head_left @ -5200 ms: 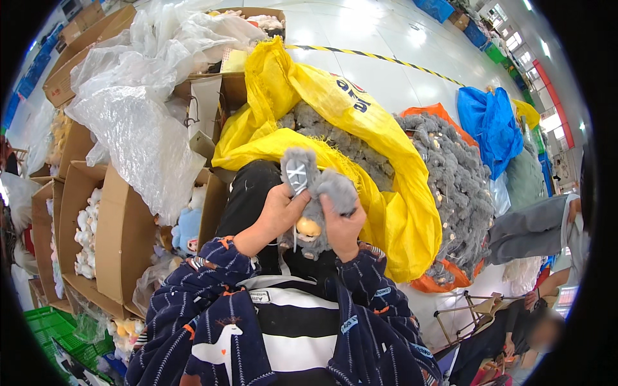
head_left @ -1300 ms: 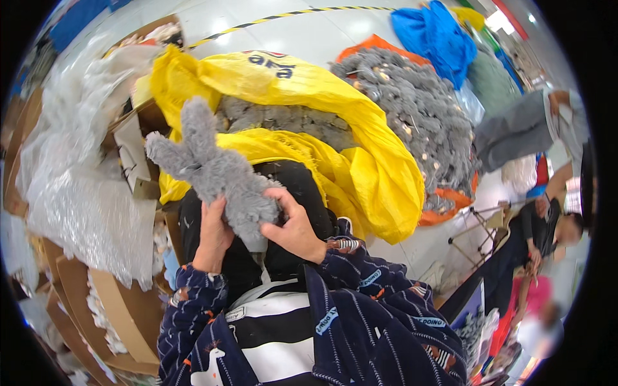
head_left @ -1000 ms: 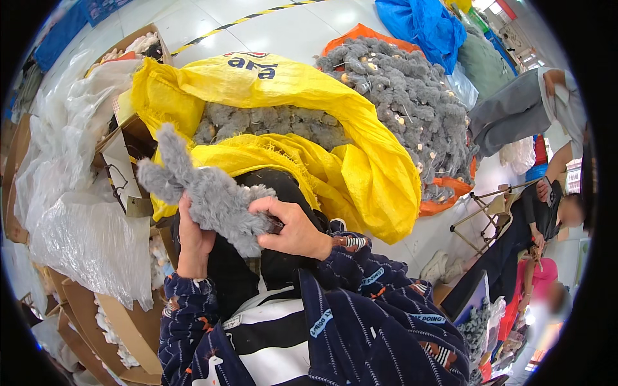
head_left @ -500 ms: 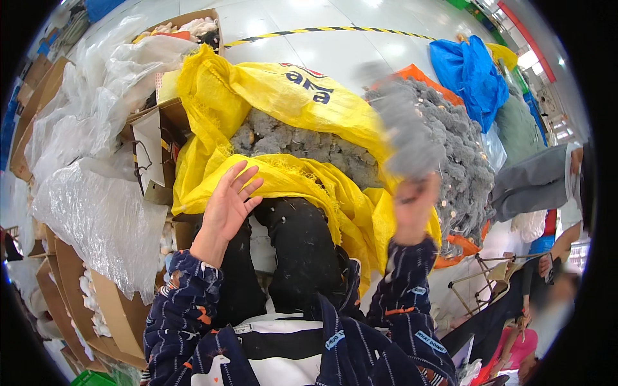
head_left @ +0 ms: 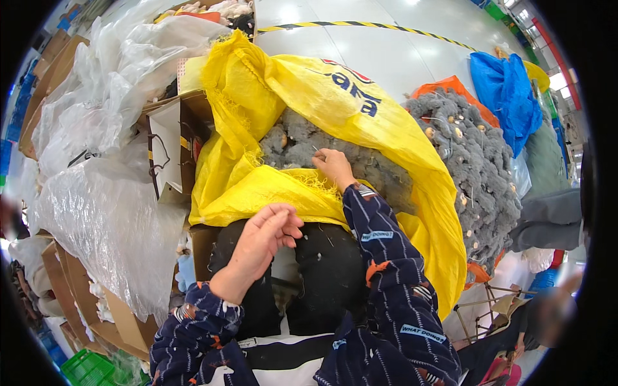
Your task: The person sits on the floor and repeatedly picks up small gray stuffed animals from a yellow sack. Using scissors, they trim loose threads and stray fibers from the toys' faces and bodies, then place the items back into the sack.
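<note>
A yellow woven sack (head_left: 222,199) lies gaping across my black-trousered knees, with grey fluffy plush pieces (head_left: 293,138) inside it. My right hand (head_left: 336,168) reaches over its near rim, fingertips pinched at the grey plush. A thin pale bit shows at those fingertips, too small to name. Below the sack's near edge, my left hand (head_left: 257,244) hovers above my knees, fingers loosely curled with the thumb against them, and nothing shows in it. To the right, a heap of grey plush pieces (head_left: 479,167) with small round beige parts fills an orange sack (head_left: 444,85).
Clear plastic sheeting (head_left: 109,219) covers the left side, beside an open cardboard box (head_left: 166,151). A blue bag (head_left: 505,103) stands behind the plush heap. At the lower left is a green crate (head_left: 90,368). Black-and-yellow tape (head_left: 367,24) crosses the floor. A person's grey-clothed leg (head_left: 547,219) is at right.
My right hand has swung left from beside the heap to the yellow sack; the blurred grey plush piece it carried is gone from it. My left hand's spread fingers have curled in.
</note>
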Demonstrator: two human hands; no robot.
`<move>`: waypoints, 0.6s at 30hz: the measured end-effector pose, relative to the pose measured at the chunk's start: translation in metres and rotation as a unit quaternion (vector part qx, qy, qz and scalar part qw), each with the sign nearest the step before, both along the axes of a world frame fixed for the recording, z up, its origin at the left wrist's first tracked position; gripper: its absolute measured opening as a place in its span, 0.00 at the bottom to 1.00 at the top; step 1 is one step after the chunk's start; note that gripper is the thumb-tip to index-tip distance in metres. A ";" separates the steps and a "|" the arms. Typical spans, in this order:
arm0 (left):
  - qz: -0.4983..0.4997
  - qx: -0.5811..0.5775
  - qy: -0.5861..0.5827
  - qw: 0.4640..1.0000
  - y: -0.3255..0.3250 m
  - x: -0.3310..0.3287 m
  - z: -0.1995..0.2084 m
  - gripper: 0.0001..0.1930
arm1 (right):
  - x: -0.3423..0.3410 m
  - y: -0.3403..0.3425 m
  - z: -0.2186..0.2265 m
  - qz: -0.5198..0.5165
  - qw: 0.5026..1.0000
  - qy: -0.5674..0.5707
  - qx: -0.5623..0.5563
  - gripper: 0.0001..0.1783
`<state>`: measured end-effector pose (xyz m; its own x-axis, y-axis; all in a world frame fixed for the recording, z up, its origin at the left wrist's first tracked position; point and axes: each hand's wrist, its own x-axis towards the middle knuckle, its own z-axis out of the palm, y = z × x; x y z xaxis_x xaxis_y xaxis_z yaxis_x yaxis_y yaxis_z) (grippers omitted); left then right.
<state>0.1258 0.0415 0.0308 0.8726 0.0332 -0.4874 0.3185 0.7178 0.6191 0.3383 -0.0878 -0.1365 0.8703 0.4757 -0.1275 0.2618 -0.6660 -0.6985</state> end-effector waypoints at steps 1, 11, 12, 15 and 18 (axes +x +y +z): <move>-0.007 -0.004 -0.001 1.000 0.001 0.000 0.000 0.09 | 0.003 0.007 -0.013 -0.026 0.999 0.035 -0.031 0.20; -0.048 -0.010 -0.018 0.999 0.003 0.001 0.001 0.09 | 0.008 0.009 -0.078 -0.049 0.989 0.118 -0.075 0.29; -0.049 -0.008 -0.020 0.999 0.004 0.001 0.001 0.09 | 0.009 0.012 -0.081 -0.053 0.993 0.094 -0.055 0.29; -0.050 -0.001 -0.021 0.999 0.006 0.000 0.001 0.09 | 0.015 0.009 -0.083 -0.038 0.980 0.191 -0.042 0.30; -0.049 0.005 -0.018 0.999 0.008 0.000 0.001 0.09 | 0.013 0.015 -0.074 -0.036 0.981 0.177 -0.076 0.30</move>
<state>0.1257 0.0492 0.0316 0.8892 -0.0480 -0.4550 0.3635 0.6780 0.6389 0.3510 -0.0725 -0.2103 0.7897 0.3673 -0.4914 -0.0301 -0.7768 -0.6290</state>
